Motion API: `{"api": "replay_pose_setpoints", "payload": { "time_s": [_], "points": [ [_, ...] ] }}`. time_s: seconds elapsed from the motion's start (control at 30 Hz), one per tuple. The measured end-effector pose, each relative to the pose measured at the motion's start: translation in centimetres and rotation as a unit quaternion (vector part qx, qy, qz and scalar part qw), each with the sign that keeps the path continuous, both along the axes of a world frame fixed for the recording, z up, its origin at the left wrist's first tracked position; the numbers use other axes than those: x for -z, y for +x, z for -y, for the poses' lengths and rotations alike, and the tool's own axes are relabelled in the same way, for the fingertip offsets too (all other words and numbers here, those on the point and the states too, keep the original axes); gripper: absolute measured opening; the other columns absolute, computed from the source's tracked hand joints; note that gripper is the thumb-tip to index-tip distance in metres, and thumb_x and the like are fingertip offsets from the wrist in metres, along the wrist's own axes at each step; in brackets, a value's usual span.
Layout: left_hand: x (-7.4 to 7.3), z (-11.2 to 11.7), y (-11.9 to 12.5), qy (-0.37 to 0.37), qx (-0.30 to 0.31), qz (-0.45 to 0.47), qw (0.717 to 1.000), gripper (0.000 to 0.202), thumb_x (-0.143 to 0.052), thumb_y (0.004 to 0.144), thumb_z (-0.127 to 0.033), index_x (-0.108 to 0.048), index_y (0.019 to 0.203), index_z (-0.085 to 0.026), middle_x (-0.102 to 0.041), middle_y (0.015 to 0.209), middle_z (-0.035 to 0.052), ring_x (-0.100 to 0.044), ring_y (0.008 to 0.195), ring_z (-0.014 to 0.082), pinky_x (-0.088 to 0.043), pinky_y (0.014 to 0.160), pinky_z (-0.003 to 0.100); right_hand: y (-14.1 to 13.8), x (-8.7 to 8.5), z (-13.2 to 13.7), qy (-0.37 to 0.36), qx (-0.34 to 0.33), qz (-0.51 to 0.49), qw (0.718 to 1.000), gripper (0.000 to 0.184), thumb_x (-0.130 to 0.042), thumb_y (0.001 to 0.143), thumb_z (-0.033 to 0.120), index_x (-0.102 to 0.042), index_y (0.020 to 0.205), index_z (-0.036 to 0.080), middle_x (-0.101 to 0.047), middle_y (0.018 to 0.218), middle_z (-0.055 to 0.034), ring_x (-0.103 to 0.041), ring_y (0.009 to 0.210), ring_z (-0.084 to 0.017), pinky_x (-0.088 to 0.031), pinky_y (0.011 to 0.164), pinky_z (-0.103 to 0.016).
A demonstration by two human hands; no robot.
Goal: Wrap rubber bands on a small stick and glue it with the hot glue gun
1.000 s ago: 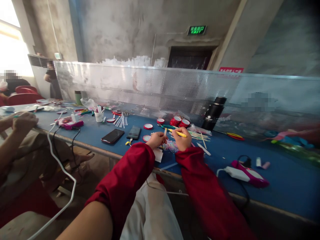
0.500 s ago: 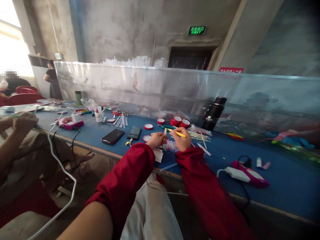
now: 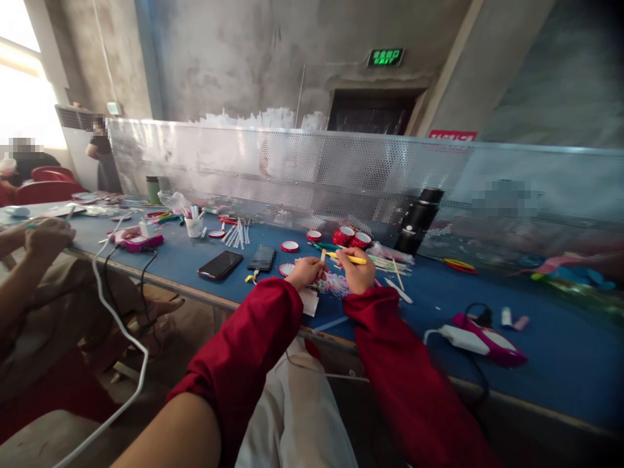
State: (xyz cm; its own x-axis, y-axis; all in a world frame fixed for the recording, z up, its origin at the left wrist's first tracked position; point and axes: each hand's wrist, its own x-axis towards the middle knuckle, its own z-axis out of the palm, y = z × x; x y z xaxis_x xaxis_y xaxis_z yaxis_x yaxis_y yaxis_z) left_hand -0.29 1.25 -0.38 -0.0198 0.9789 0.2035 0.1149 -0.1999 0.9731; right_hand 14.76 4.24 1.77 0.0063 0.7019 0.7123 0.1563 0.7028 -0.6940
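My left hand [image 3: 306, 273] is closed in a pinch on a small pale flat stick [image 3: 323, 255] that stands nearly upright. Beside it, my right hand [image 3: 361, 274] grips a yellow pen-like tool [image 3: 355, 259] whose tip points left at the stick's upper part. Whether the tip touches the stick is too small to tell. Below and between the hands lies a pile of thin pastel strands [image 3: 334, 285]. A white card-like piece [image 3: 309, 303] rests under my left wrist, and a translucent strip [image 3: 330, 324] lies near the table edge.
Left of my hands are a phone [image 3: 220, 265], a dark device [image 3: 262, 258] with a cable and a cup of sticks [image 3: 194, 226]. Red tape rolls [image 3: 344, 236] and a black flask [image 3: 418, 222] stand behind. A purple-white glue gun [image 3: 487, 341] lies right. A co-worker's hands [image 3: 49, 237] are far left.
The yellow tool in my right hand has swung closer to level, and the fingers on it have shifted slightly. My left hand and the stick stay almost in place.
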Motion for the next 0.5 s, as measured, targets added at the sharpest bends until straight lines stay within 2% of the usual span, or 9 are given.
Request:
{"api": "replay_pose_setpoints", "payload": {
  "time_s": [0.1,0.23,0.37,0.5],
  "points": [
    [0.02,0.05,-0.03,-0.001,-0.003,-0.002,1.000,0.027,-0.047,0.095,-0.025,-0.064,0.077,-0.014,-0.061,0.060,-0.0009,-0.044,0.043,0.0061,-0.032,0.047,0.021,-0.14,-0.10,0.04,-0.021,-0.024,-0.024,0.999,0.035,-0.072,0.078,0.058,-0.069,0.077,0.023,-0.064,0.056,0.0010,-0.060,0.053,-0.018,-0.049,0.057,-0.031],
    [-0.03,0.19,-0.03,-0.006,-0.002,-0.001,1.000,0.025,-0.051,0.094,-0.026,-0.064,0.077,-0.014,-0.061,0.060,-0.0015,-0.043,0.043,0.0053,-0.031,0.046,0.020,-0.33,0.01,-0.14,-0.033,-0.047,-0.063,0.996,0.035,-0.078,0.071,0.056,-0.073,0.080,0.023,-0.070,0.067,-0.0011,-0.065,0.063,-0.020,-0.052,0.062,-0.032],
    [-0.08,0.22,-0.04,-0.006,-0.003,-0.002,1.000,0.025,-0.051,0.094,-0.027,-0.063,0.077,-0.014,-0.061,0.060,-0.0011,-0.043,0.042,0.0054,-0.031,0.045,0.020,-0.35,-0.05,-0.06,-0.042,-0.048,-0.057,0.996,0.033,-0.075,0.073,0.054,-0.071,0.078,0.022,-0.065,0.061,0.0003,-0.061,0.060,-0.018,-0.049,0.060,-0.031],
    [-0.06,0.13,-0.05,-0.008,-0.006,-0.002,1.000,0.025,-0.050,0.095,-0.026,-0.064,0.077,-0.014,-0.061,0.059,-0.0009,-0.042,0.042,0.0055,-0.031,0.046,0.020,-0.38,-0.08,-0.07,-0.045,-0.051,-0.078,0.995,0.031,-0.077,0.069,0.047,-0.067,0.086,0.022,-0.064,0.064,0.0015,-0.060,0.060,-0.018,-0.048,0.059,-0.031]
  ]
}}
